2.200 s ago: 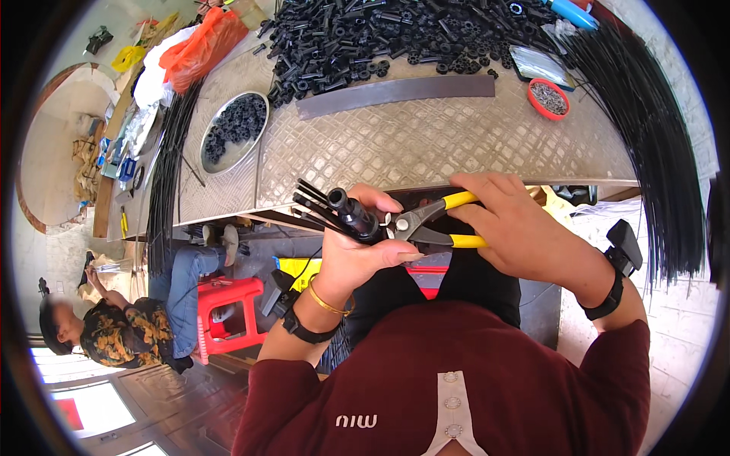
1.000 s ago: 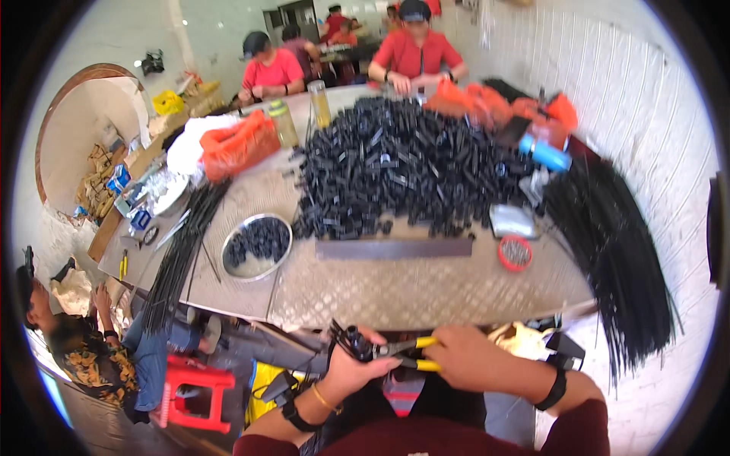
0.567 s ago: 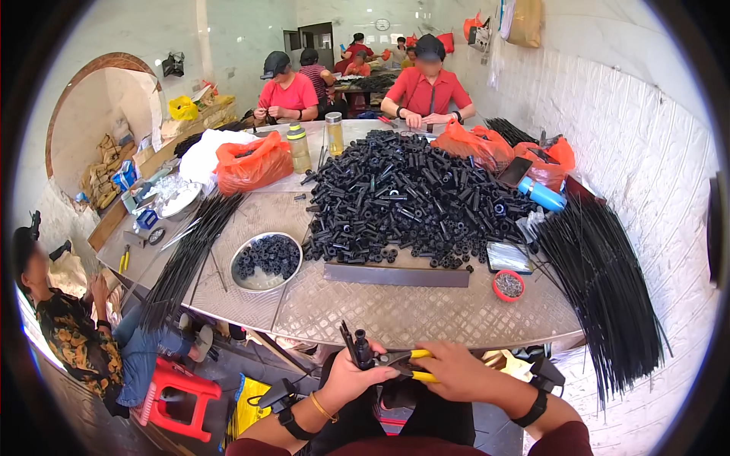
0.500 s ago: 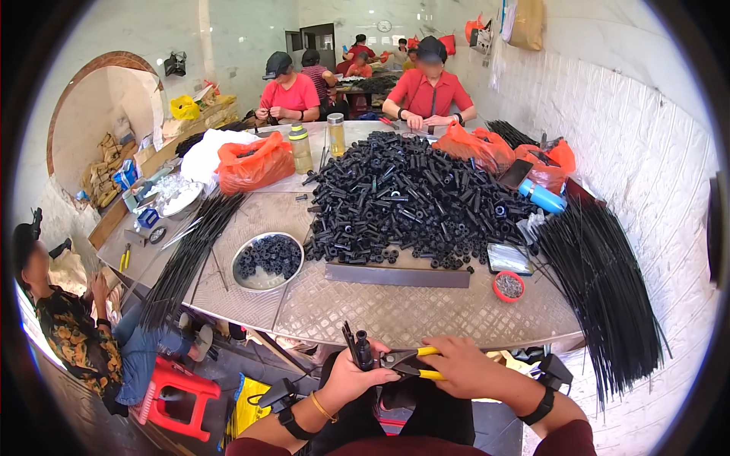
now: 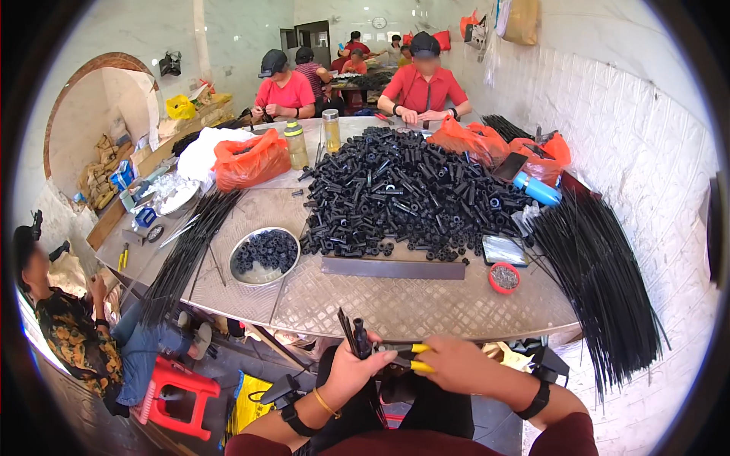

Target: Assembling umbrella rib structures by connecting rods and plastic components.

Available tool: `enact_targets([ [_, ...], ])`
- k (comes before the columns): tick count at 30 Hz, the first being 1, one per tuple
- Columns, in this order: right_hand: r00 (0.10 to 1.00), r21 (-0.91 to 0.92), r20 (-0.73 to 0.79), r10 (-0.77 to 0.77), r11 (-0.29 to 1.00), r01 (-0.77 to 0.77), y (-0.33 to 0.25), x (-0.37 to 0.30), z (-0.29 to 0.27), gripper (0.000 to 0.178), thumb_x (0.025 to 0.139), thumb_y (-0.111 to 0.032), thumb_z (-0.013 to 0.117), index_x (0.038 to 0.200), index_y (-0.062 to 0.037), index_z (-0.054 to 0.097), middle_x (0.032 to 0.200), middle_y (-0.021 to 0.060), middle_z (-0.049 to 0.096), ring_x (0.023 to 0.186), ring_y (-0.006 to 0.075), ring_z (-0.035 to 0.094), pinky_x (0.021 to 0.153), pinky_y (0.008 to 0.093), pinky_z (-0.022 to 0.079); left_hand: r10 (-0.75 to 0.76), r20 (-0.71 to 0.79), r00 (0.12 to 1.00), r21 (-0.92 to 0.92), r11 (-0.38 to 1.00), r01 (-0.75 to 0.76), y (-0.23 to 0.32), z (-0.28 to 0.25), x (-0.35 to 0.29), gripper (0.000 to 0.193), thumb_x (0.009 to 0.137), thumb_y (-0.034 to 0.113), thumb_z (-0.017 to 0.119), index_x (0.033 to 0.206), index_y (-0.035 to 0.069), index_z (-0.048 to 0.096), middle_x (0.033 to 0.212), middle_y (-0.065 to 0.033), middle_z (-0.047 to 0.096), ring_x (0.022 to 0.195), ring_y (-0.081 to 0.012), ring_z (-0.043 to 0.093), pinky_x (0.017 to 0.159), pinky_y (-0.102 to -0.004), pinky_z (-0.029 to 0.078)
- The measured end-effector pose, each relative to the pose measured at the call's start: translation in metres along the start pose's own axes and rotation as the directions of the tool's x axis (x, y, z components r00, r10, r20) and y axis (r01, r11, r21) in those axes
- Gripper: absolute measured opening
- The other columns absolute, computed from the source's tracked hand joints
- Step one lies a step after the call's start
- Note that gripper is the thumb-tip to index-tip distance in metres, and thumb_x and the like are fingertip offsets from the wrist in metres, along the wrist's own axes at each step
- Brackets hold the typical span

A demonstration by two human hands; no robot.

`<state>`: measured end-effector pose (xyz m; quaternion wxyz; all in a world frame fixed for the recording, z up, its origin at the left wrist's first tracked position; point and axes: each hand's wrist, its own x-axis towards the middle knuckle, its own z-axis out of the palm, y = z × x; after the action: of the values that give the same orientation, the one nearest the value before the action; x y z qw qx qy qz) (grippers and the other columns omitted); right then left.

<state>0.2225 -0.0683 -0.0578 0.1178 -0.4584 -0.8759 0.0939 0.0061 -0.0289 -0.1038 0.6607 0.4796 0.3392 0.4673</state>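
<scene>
My left hand [image 5: 356, 376] is closed around a few thin black rods [image 5: 346, 328] and a black tubular plastic part [image 5: 361, 333], which stick up above its fingers just off the near table edge. In my right hand [image 5: 460, 368] are yellow-handled pliers [image 5: 421, 366]. Their jaws point left and meet the left hand near its thumb; what lies between the jaws is hidden by the fingers. Beyond the hands a large pile of black tubular parts [image 5: 411, 197] covers the table's middle, with a dark flat strip [image 5: 391, 268] along its near side.
A metal bowl [image 5: 262, 284] of black rings stands left of the pile, a small red bowl [image 5: 503, 289] of metal bits to the right. Long black rods lie in bundles at the left [image 5: 190, 254] and right [image 5: 604, 289]. Co-workers sit across the table; another person sits at left.
Both hands have moved slightly, and the pliers' jaws now sit deeper behind the left thumb. The pliers' handles look closer together. The whole view has shifted a little.
</scene>
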Motion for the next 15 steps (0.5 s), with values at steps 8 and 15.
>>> enact_targets([
  [8, 0.972, -0.323, -0.215, 0.1, 0.932, -0.167, 0.074, -0.003, -0.017, 0.031, 0.08, -0.032, 0.064, 0.101, -0.0086, 0.064, 0.106, 0.014, 0.058, 0.095, 0.0322, 0.056, 0.08, 0.0403, 0.046, 0.215, -0.248, 0.944, -0.011, 0.974, -0.225, 0.061, -0.025, 0.002, 0.02, 0.083, 0.008, 0.069, 0.096, 0.006, 0.054, 0.063, 0.0036, 0.049, 0.049, -0.0055, 0.043, 0.044, -0.0213, 0.036],
  [15, 0.928, 0.809, 0.298, -0.224, 0.575, -0.121, -0.039, -0.023, 0.033, 0.049, 0.084, -0.027, 0.066, 0.125, -0.0066, 0.049, 0.115, 0.0137, 0.056, 0.088, 0.0218, 0.06, 0.078, 0.032, 0.049, 0.286, -0.452, 0.845, -0.493, 0.709, -0.504, 0.135, -0.099, -0.004, 0.031, 0.091, 0.037, 0.057, 0.085, 0.007, 0.053, 0.06, 0.0033, 0.038, 0.047, -0.0067, 0.032, 0.046, -0.0231, 0.03],
])
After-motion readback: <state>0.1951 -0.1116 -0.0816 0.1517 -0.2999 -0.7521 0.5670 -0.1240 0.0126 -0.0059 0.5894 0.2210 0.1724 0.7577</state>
